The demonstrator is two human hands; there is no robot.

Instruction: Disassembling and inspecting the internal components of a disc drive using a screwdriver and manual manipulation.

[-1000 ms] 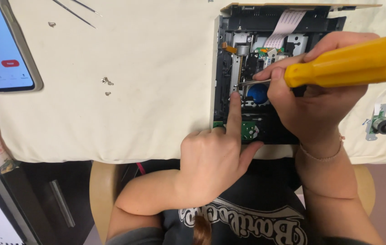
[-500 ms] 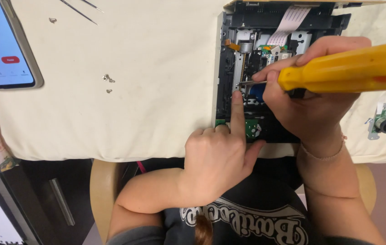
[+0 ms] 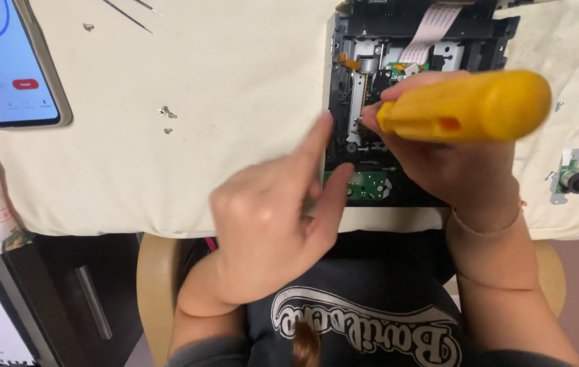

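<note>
Head view: right hand (image 3: 452,170) grips yellow screwdriver (image 3: 466,107), tip hidden; left hand (image 3: 269,217) open, blurred

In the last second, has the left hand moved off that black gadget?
Yes. The left hand has drawn left, its forefinger now beside the left edge of the black drive instead of on its mechanism.

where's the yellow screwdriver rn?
Head view, upper right: the yellow screwdriver is gripped in the right hand, tip over the opened black drive.
</note>
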